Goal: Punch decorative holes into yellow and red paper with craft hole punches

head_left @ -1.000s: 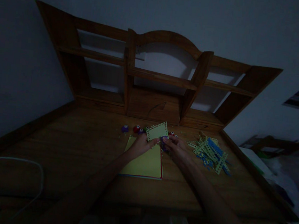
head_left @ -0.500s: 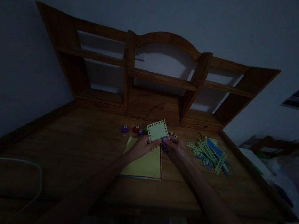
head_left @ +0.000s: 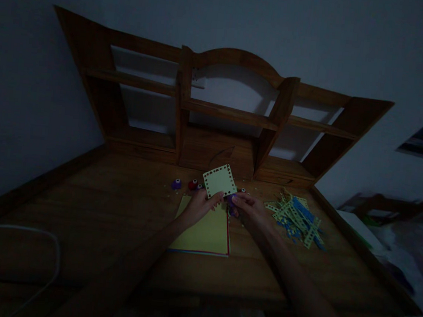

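Observation:
My left hand pinches the lower edge of a pale yellow square of paper, whose border carries a row of small punched holes. In my right hand is a purple craft punch, held at the lower right corner of that paper. Whether the corner sits inside the punch's slot I cannot tell. Below both hands lies a stack of yellow sheets with red and blue edges under it. Behind the hands stand another purple punch and a red punch; others are partly hidden.
To the right lies a pile of punched yellow and blue paper strips. Tiny paper bits dot the desk. A wooden shelf unit rises at the back. A white cable loops at the front left.
The punched paper has turned and shifted slightly up and left with my left hand. My right hand keeps the purple punch at the paper's edge, now close to the corner.

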Demonstrator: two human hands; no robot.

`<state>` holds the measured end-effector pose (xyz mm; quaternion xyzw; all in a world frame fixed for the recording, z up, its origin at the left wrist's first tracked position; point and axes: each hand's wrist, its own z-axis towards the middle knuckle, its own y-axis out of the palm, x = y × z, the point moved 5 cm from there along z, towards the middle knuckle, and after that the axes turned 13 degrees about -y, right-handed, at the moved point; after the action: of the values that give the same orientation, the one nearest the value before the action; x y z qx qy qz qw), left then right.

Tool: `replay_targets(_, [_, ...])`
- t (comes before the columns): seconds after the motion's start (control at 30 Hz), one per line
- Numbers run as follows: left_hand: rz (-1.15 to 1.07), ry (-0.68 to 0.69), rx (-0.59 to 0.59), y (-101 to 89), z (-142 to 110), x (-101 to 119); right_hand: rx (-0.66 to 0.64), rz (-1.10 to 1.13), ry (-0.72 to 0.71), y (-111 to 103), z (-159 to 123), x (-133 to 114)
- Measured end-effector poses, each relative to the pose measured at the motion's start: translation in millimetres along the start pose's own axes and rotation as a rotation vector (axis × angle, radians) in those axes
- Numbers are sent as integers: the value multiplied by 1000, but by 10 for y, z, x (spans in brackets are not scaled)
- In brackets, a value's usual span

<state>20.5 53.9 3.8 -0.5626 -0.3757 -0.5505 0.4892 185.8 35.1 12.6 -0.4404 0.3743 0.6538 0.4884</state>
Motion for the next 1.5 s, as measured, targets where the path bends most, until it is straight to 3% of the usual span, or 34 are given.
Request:
replay_targets(0.27, [-14, -18, 78, -59, -4, 28, 8, 51, 65, 18, -12, 43])
replay_targets(0.57, [-9, -22, 68, -54, -20, 79, 100, 233, 123, -38, 25, 21])
replay_targets(0.73, [13, -4, 67, -55, 6, 33, 164, 227, 152, -127, 51, 45])
replay_targets(1.0, [13, 12, 52, -55, 4, 46, 156, 214, 121, -135, 52, 53])
replay_targets(1.17, [45, 20, 87, -84, 21, 10, 187, 122, 120, -148, 27, 93])
replay_targets(1.27, [74, -59, 94, -103, 54, -113, 191, 12, 106, -134, 0, 83])
replay_targets(1.5, [98, -160, 18, -74, 87, -298, 88, -218, -79, -9, -30, -36])
